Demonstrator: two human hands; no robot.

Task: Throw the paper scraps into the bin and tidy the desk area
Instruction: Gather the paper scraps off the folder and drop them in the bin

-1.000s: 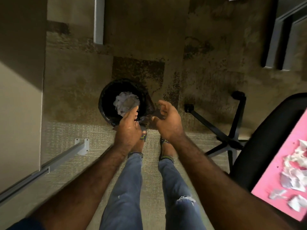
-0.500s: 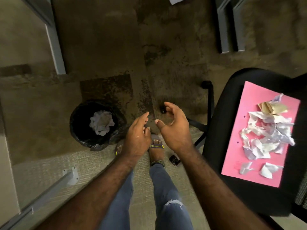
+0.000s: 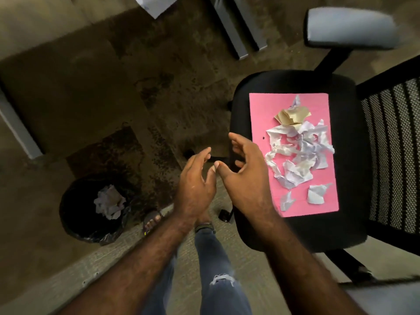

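Observation:
A black bin (image 3: 75,214) stands on the floor at lower left with crumpled white paper (image 3: 109,202) inside. On a black office chair seat (image 3: 354,155) lies a pink sheet (image 3: 256,110) carrying a heap of torn white paper scraps (image 3: 300,153) and a tan crumpled piece (image 3: 291,115). My left hand (image 3: 195,185) and my right hand (image 3: 245,171) hover side by side between bin and chair, both empty with fingers apart. The right hand's fingers reach the pink sheet's left edge.
The chair's grey armrest (image 3: 350,28) and mesh back (image 3: 393,151) stand at the right. Grey desk legs (image 3: 238,28) rise at the top, another grey leg (image 3: 18,130) at the left. A white sheet (image 3: 154,4) lies on the stained carpet at the top. My legs and sandalled feet are below.
The view has swung right from the bin to the chair. Both empty hands have moved away from over the bin toward the pink sheet with scraps.

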